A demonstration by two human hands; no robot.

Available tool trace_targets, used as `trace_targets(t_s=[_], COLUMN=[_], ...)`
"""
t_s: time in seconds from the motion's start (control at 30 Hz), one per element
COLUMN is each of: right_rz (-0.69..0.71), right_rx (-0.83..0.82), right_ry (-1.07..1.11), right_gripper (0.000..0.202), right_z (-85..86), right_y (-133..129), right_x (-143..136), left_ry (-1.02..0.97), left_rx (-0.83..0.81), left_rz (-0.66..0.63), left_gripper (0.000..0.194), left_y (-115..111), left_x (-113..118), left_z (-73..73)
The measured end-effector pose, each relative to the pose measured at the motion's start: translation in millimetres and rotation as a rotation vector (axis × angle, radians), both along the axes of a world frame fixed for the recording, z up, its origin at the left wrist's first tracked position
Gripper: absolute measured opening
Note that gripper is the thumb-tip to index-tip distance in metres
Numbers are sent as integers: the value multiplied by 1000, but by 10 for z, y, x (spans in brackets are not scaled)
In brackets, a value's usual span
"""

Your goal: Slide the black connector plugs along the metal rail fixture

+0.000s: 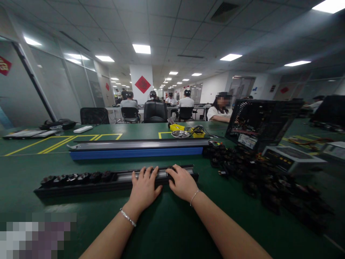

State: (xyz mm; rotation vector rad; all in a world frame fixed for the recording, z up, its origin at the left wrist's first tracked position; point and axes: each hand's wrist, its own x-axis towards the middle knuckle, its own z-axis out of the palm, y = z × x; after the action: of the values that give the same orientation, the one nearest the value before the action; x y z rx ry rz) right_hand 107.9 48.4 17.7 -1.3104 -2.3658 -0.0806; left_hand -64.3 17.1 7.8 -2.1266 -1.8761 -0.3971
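A long black rail (124,181) with a grey metal channel lies across the green table in front of me. Several small black modules (83,177) sit in a row along its left part. My left hand (144,187) rests on the middle of the rail, fingers spread and holding nothing. Near the rail's right end, my right hand (183,181) has thumb and fingers around a small black module (169,172), which they partly hide. To the right spreads a heap of similar black modules (250,172), some blurred.
Behind the rail lies a second long rail (140,144) above a blue strip (137,153). Farther back are a metal dish (180,134) and a yellow bin (177,127). An open computer case (261,122) and a power supply (292,159) stand right. A person (219,109) sits across the table.
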Motion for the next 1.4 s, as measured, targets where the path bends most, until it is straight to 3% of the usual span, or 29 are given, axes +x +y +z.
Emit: trace_targets(t_s=[0.77,1.4], right_rz=[-78,-20], right_rx=[-17,-9], right_ry=[-39,-52], right_gripper=[28,31], right_z=[62,29], right_y=[23,38], right_x=[9,74], left_ry=[8,-7], left_rx=[-25,39], left_rz=[22,-19], left_gripper=[56,54], left_y=[-6,30], left_x=[20,-25], left_z=[16,-66])
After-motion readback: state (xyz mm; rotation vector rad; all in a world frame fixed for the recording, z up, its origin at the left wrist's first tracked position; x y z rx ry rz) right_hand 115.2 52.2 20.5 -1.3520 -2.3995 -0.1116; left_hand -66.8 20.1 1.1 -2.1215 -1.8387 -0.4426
